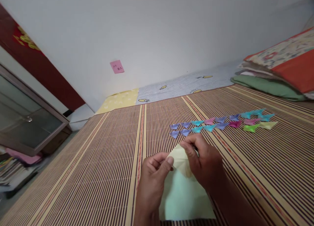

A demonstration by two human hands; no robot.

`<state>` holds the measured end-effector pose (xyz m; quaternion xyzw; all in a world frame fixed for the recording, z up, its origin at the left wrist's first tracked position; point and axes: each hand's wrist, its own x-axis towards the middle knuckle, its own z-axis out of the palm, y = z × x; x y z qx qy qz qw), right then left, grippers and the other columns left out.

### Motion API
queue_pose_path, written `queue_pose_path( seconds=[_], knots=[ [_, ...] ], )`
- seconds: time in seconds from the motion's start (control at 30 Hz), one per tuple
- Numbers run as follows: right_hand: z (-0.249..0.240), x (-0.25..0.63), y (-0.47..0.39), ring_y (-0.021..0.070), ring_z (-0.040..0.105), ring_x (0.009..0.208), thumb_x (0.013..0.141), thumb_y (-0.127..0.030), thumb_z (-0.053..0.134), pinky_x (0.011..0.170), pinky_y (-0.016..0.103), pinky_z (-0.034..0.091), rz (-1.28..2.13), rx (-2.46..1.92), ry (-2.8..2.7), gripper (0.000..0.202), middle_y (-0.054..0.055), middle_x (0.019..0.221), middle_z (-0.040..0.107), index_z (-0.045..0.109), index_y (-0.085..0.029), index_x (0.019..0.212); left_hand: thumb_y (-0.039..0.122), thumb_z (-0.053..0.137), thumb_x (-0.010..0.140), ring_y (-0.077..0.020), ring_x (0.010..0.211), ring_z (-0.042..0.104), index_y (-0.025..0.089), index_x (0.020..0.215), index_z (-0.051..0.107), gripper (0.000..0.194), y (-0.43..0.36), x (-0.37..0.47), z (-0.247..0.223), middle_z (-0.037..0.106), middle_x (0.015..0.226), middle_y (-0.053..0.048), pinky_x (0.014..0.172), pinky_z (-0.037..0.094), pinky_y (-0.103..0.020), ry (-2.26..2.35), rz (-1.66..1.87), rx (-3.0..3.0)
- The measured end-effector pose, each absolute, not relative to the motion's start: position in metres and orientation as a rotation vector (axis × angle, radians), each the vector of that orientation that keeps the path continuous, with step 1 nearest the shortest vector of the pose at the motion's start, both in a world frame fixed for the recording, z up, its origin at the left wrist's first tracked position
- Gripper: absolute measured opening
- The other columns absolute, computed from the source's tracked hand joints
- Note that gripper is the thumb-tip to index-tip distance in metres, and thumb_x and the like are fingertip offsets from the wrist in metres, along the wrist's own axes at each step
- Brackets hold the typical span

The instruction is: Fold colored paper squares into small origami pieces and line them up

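Observation:
A piece of pale yellow folded paper [180, 159] is held up between both hands. My left hand [155, 177] pinches its left edge between thumb and fingers. At its upper right corner, my right hand [204, 160] has thumb and fingers closed on the paper. Beneath the hands lies a pale green sheet [187, 199] on the striped mat [117, 160]. Beyond my right hand, several small folded paper pieces lie in two rows, among them a purple one [174, 134], a bright green one [251, 128] and a pale yellow one [269, 125].
Folded bedding [294, 62] is stacked at the right rear. A patterned sheet [171, 88] runs along the wall, which bears a pink note [117, 66]. To the left are a glass-doored cabinet [29, 114] and a stack of papers [14, 173] beyond the mat's edge.

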<state>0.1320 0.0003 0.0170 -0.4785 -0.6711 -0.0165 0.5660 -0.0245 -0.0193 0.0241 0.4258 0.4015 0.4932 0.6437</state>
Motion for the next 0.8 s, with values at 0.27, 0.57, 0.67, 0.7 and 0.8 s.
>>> queue_pose_path(
  seconds=[0.27, 0.57, 0.67, 0.7, 0.8],
  knots=[
    [0.022, 0.129, -0.002, 0.01, 0.06, 0.052, 0.101, -0.023, 0.051, 0.052, 0.021, 0.041, 0.055, -1.108, -1.554, 0.017, -0.006, 0.065, 0.062, 0.053, -0.023, 0.084, 0.039, 0.085, 0.075, -0.0104, 0.054, 0.059, 0.014, 0.085, 0.077, 0.028, -0.021, -0.022, 0.027, 0.069, 0.066, -0.001, 0.053, 0.046, -0.02, 0.967, 1.122, 0.938],
    [0.03, 0.127, -0.002, 0.0111, 0.049, 0.055, 0.098, -0.033, 0.053, 0.053, 0.023, 0.04, 0.808, -1.054, -1.483, 0.026, -0.005, 0.062, 0.052, 0.054, -0.021, 0.075, 0.037, 0.092, 0.064, -0.0119, 0.044, 0.058, 0.013, 0.068, 0.07, 0.033, -0.021, -0.015, 0.03, 0.067, 0.056, -0.001, 0.046, 0.047, -0.022, 1.027, 1.124, 0.88],
    [0.031, 0.134, 0.0, 0.0116, 0.049, 0.056, 0.097, -0.042, 0.055, 0.053, 0.023, 0.04, 1.118, -1.012, -1.401, 0.028, -0.004, 0.066, 0.055, 0.06, -0.02, 0.081, 0.039, 0.091, 0.065, -0.0133, 0.045, 0.059, 0.013, 0.07, 0.07, 0.033, -0.021, -0.018, 0.029, 0.068, 0.057, -0.002, 0.046, 0.048, -0.024, 1.032, 1.129, 0.866],
    [0.031, 0.136, 0.0, 0.012, 0.05, 0.058, 0.095, -0.042, 0.059, 0.054, 0.024, 0.041, 1.158, -1.009, -1.414, 0.025, -0.003, 0.068, 0.057, 0.063, -0.02, 0.084, 0.039, 0.09, 0.066, -0.0134, 0.046, 0.059, 0.013, 0.07, 0.07, 0.033, -0.02, -0.019, 0.028, 0.067, 0.057, -0.002, 0.047, 0.048, -0.024, 1.034, 1.129, 0.866],
    [0.033, 0.136, -0.001, 0.0121, 0.05, 0.062, 0.087, -0.033, 0.068, 0.056, 0.024, 0.039, 1.116, -1.018, -1.513, 0.016, -0.004, 0.067, 0.056, 0.066, -0.019, 0.08, 0.038, 0.09, 0.067, -0.0114, 0.046, 0.056, 0.013, 0.068, 0.069, 0.033, -0.02, -0.021, 0.028, 0.064, 0.056, -0.001, 0.047, 0.045, -0.022, 1.04, 1.124, 0.905]
  ],
)
